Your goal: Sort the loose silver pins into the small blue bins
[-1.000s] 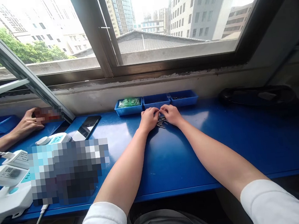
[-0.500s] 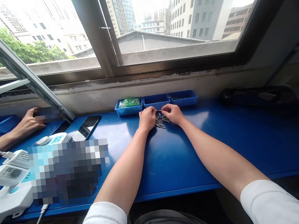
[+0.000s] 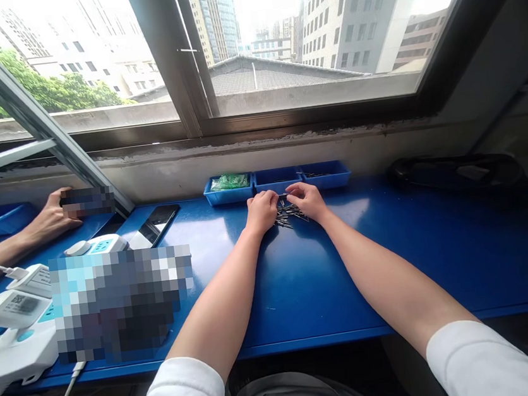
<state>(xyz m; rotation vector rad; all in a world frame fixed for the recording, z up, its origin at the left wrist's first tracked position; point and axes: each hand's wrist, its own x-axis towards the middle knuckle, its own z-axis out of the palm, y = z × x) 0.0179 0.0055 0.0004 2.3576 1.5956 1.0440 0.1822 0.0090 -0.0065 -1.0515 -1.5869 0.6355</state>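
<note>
My left hand (image 3: pixel 262 212) is closed, thumb and fingertips pinched on one end of a small thin dark rod (image 3: pixel 282 196). At the rod's other end, the fingertips of my right hand (image 3: pixel 309 201) are drawn together in a pinch. The rod is too small to name more exactly. Just below both hands, a loose pile of similar thin dark rods (image 3: pixel 289 213) with shiny metal parts lies on the blue table (image 3: pixel 302 282). My fingers partly cover this pile.
Behind my hands stand a blue bin with green-and-clear packets (image 3: pixel 228 181), a middle blue bin (image 3: pixel 277 176) and a right blue bin (image 3: pixel 324 175). A phone (image 3: pixel 164 223), white power strip (image 3: pixel 32 342) and another person's hand (image 3: pixel 58 212) are left; a black bag (image 3: pixel 457 179) lies right.
My hands stay almost in place over the pile. The fingers of my right hand have shifted slightly around the rod; the view has moved a little.
</note>
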